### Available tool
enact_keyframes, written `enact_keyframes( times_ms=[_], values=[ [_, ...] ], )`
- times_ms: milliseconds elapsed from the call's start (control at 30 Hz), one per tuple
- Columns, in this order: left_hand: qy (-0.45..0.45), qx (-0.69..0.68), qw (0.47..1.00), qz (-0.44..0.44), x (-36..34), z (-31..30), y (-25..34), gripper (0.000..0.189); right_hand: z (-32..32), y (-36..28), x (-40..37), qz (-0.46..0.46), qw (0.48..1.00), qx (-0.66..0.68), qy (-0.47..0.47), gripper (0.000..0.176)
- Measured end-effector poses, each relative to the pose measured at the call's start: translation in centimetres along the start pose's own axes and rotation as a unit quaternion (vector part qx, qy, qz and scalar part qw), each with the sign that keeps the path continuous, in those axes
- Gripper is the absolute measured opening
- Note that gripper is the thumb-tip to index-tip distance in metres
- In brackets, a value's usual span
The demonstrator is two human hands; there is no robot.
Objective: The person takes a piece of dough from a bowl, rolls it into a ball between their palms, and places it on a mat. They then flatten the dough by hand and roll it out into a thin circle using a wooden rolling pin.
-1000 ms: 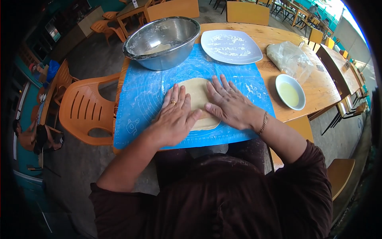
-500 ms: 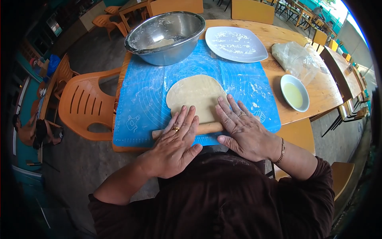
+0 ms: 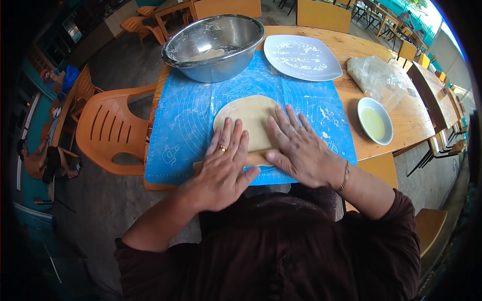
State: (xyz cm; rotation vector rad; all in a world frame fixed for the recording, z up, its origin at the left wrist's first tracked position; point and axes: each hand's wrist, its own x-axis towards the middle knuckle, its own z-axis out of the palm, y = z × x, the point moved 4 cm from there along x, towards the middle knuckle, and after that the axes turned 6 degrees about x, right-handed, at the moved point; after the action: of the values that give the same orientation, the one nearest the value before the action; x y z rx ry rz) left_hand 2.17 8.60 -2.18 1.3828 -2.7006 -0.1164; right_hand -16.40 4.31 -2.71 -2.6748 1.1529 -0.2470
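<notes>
A flat, rounded sheet of dough (image 3: 248, 113) lies on a blue baking mat (image 3: 175, 130) printed with circles and rulers. Across the near part of the dough runs a wooden rolling pin (image 3: 256, 158), mostly covered by my hands. My left hand (image 3: 226, 168) presses flat on the pin's left side, fingers stretched forward over the dough's edge. On the right side my right hand (image 3: 304, 148) lies flat over the pin, fingers spread and reaching onto the dough. Neither hand wraps round the pin.
Behind the dough stands a steel bowl (image 3: 213, 72) with some dough inside. Beside it is a white plate (image 3: 329, 70) dusted with flour. At the right are a plastic bag (image 3: 374, 75) and a small bowl of yellowish liquid (image 3: 375, 123). An orange chair (image 3: 108, 130) stands left of the table.
Both hands have moved forward with the rolling pin, farther over the dough. A strip of dough now shows on the near side of the pin. The view has shifted slightly.
</notes>
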Motion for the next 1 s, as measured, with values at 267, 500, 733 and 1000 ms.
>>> enact_keyframes(
  times_ms=[267, 500, 733, 1000],
  values=[
    [0.031, 0.052, 0.997, -0.056, 1.0, 0.6, -0.6, 0.075, 0.3, 0.8, 2.1, -0.004, 0.999, -0.031, 0.028, 0.077],
    [0.028, 0.004, 0.981, -0.192, 4.4, 1.4, -5.3, 0.081, 0.3, 3.1, 8.0, 0.065, 0.99, -0.069, 0.106, 0.079],
    [0.068, 0.06, 0.995, -0.044, -0.8, 0.1, 1.0, 0.083, -0.4, -0.1, 1.0, -0.022, 0.999, -0.034, 0.01, 0.079],
    [0.052, 0.099, 0.975, -0.194, 5.4, 0.9, -6.3, 0.076, 0.4, 4.2, 9.9, 0.073, 0.992, -0.064, 0.083, 0.077]
  ],
)
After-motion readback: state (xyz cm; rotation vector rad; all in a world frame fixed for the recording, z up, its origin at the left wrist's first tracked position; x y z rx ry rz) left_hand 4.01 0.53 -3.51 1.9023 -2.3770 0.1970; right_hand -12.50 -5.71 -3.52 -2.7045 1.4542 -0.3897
